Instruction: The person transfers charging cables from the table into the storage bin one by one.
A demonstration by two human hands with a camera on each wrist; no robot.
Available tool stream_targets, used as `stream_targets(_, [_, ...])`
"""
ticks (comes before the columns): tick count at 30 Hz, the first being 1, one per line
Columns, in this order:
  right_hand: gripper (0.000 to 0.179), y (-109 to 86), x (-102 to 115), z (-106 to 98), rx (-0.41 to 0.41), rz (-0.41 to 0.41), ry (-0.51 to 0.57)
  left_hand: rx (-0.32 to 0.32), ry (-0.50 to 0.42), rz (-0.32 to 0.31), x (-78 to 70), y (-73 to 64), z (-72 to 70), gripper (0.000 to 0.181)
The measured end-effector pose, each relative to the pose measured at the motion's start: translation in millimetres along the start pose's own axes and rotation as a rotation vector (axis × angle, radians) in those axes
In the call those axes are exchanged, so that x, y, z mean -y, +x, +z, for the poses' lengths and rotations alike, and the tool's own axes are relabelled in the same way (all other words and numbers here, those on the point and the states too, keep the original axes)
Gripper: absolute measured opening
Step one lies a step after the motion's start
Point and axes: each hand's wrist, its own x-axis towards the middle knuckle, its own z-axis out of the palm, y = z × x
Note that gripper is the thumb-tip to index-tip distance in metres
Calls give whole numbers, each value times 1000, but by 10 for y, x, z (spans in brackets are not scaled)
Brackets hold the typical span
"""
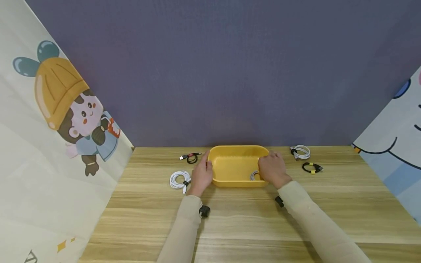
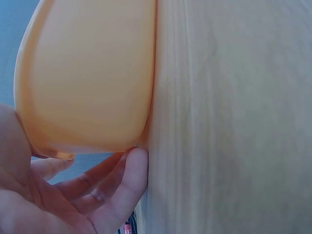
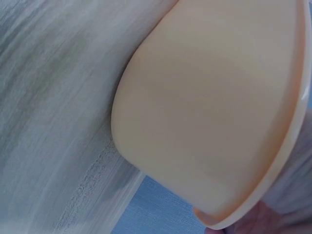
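A yellow plastic bin (image 1: pixel 238 183) rests on the wooden table near the back wall. My left hand (image 1: pixel 201 176) holds its left end. In the left wrist view, the curled fingers (image 2: pixel 129 175) lie against the outside of the bin, with the palm side by the rim. At the right end my right hand (image 1: pixel 272 168) grips the rim, part of it reaching over the inside. The right wrist view shows the outer wall of the bin (image 3: pixel 204 107) and only a bit of that hand. A grey cable (image 1: pixel 253 175) lies inside the bin, partly hidden by the right hand.
Left of the bin lie a coiled white cable (image 1: pixel 177 179) and a small black USB cable (image 1: pixel 192 157). To the right are another coiled white cable (image 1: pixel 302 151) and a black cable with yellow ties (image 1: pixel 311 168). A dark blue-grey wall (image 1: pixel 230 73) stands behind.
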Motion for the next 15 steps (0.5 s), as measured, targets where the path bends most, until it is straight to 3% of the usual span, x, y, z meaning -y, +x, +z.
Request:
stream_targets(7, [36,-6,-21,15,-15,-6,24,-4,5,2,-5,5,9,46])
stream_targets(15, [36,-41,-57,42,-85,-12,105,9,-5,-8,-8,3,22,46])
